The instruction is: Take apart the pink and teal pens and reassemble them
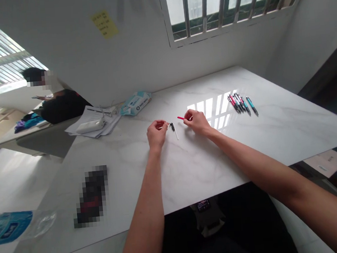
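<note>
Mid-frame, above the marbled white table (pixel 196 171), my right hand (pixel 197 122) pinches a red tube (pixel 180 118); my left hand (pixel 157 134) has bent fingers, gripping what I cannot tell. Barred window (pixel 214 6), upper right; yellow note (pixel 105 24), upper left, its writing illegible.

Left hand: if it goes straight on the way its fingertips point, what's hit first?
Probably the small black piece just past the left hand's fingertips. Depth is unclear, so it might pass above. Beyond is the right hand, holding a red piece.
</note>
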Motion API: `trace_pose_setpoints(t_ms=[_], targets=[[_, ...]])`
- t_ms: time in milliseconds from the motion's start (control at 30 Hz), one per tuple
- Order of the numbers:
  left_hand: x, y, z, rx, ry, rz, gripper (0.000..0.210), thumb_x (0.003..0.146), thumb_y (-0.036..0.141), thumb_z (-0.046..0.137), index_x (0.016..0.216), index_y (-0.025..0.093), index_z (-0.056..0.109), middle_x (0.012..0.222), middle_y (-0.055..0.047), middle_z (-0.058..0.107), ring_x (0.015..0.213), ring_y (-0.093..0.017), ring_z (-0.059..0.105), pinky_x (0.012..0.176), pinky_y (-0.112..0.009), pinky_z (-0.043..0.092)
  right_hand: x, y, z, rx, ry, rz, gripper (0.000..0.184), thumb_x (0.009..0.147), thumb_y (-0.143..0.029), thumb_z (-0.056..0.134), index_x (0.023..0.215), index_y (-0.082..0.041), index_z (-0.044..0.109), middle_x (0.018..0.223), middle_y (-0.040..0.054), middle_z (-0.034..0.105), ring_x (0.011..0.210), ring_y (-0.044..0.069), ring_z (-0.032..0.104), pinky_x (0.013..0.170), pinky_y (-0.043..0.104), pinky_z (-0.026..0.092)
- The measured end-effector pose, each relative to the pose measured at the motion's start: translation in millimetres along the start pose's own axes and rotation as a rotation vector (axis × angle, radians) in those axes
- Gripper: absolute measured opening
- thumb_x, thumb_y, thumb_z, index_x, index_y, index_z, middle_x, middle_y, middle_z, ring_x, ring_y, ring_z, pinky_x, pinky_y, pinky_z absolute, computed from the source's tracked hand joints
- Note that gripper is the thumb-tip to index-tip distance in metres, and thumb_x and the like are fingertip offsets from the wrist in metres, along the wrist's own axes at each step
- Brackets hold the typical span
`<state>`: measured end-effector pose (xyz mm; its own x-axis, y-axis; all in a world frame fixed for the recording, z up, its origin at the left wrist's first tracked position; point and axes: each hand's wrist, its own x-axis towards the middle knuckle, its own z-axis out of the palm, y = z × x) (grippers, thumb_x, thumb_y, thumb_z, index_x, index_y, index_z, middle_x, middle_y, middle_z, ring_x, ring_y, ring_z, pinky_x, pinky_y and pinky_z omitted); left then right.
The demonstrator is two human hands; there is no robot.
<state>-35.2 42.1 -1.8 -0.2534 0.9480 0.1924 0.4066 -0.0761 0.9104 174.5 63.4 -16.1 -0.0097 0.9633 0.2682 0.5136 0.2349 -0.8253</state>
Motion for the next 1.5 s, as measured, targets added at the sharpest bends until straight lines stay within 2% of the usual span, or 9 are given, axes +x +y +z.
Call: trace_pose_setpoints(t_ms=[133, 267, 367, 467, 600, 767, 1133, 1500], targets=[[-2, 0, -6.8, 0.254, -0.023, 0.027, 0.017, 0.083, 0.040, 0.077, 0.088, 0.023, 0.078, 0.099, -0.006, 0.083, 0.083, -0.022, 0.073, 0.085, -0.034, 0.054, -2, 5, 4, -0.171, -0.064, 0.004, 0.006, 0.089, -0.026, 0.075, 0.088, -0.021, 0.072, 0.085, 0.0051, 0.077, 0.073, 0.019, 0.067, 0.071, 0.031, 0.049], [-5, 2, -9.0, 0.370, -0.141, 0.036, 0.008, 0.083, 0.031, 0.075, 0.084, 0.025, 0.078, 0.091, -0.005, 0.082, 0.081, -0.022, 0.074, 0.080, -0.033, 0.052, -1, 5, 5, -0.252, -0.101, -0.019, 0.008, 0.093, -0.028, 0.073, 0.089, -0.021, 0.073, 0.081, 0.0062, 0.077, 0.071, 0.021, 0.066, 0.068, 0.032, 0.047], [-7, 4, -7.9, 0.425, -0.155, 0.066, 0.004, 0.082, 0.026, 0.074, 0.084, 0.025, 0.078, 0.088, -0.004, 0.082, 0.081, -0.023, 0.075, 0.081, -0.033, 0.052, 0, 5, 4, -0.300, -0.100, -0.050, 0.003, 0.093, -0.022, 0.073, 0.090, -0.021, 0.075, 0.083, 0.0075, 0.078, 0.074, 0.022, 0.068, 0.069, 0.032, 0.048], [-9, 6, -6.2, 0.450, -0.154, 0.087, 0.006, 0.082, 0.023, 0.074, 0.084, 0.026, 0.078, 0.089, -0.004, 0.083, 0.082, -0.023, 0.076, 0.084, -0.034, 0.053, 2, 7, 3, -0.328, -0.092, -0.055, 0.006, 0.094, -0.022, 0.073, 0.089, -0.019, 0.075, 0.086, 0.0094, 0.078, 0.076, 0.023, 0.069, 0.070, 0.033, 0.049], [-10, 7, -3.6, 0.478, -0.165, 0.101, 0.008, 0.083, 0.023, 0.074, 0.086, 0.027, 0.080, 0.090, -0.003, 0.083, 0.083, -0.024, 0.075, 0.087, -0.036, 0.053, 1, 5, 1, -0.284, -0.112, -0.028, 0.014, 0.099, -0.030, 0.070, 0.091, -0.020, 0.076, 0.080, 0.0076, 0.077, 0.069, 0.021, 0.067, 0.069, 0.033, 0.049], [-10, 6, -2.0, 0.490, -0.161, 0.107, 0.009, 0.084, 0.023, 0.073, 0.087, 0.028, 0.080, 0.091, -0.003, 0.083, 0.083, -0.024, 0.075, 0.089, -0.037, 0.053, -3, -1, 0, -0.244, -0.130, -0.023, 0.019, 0.101, -0.034, 0.068, 0.089, -0.021, 0.076, 0.078, 0.0062, 0.076, 0.070, 0.021, 0.067, 0.070, 0.032, 0.049], [-11, 5, -2.1, 0.471, -0.158, 0.147, 0.014, 0.083, 0.017, 0.072, 0.092, 0.027, 0.076, 0.093, -0.003, 0.082, 0.081, -0.023, 0.075, 0.087, -0.036, 0.053, -13, -14, 13, -0.154, -0.243, -0.130, 0.014, 0.092, -0.015, 0.067, 0.093, -0.021, 0.080, 0.088, 0.0035, 0.081, 0.076, 0.018, 0.069, 0.073, 0.028, 0.048], [-11, 6, -2.2, 0.496, -0.145, 0.149, 0.019, 0.086, 0.017, 0.071, 0.100, 0.028, 0.077, 0.094, -0.003, 0.083, 0.085, -0.024, 0.077, 0.089, -0.036, 0.054, -18, -22, 26, -0.168, -0.200, -0.171, 0.016, 0.093, -0.016, 0.065, 0.096, -0.021, 0.080, 0.099, 0.0047, 0.081, 0.079, 0.018, 0.069, 0.076, 0.029, 0.049]])
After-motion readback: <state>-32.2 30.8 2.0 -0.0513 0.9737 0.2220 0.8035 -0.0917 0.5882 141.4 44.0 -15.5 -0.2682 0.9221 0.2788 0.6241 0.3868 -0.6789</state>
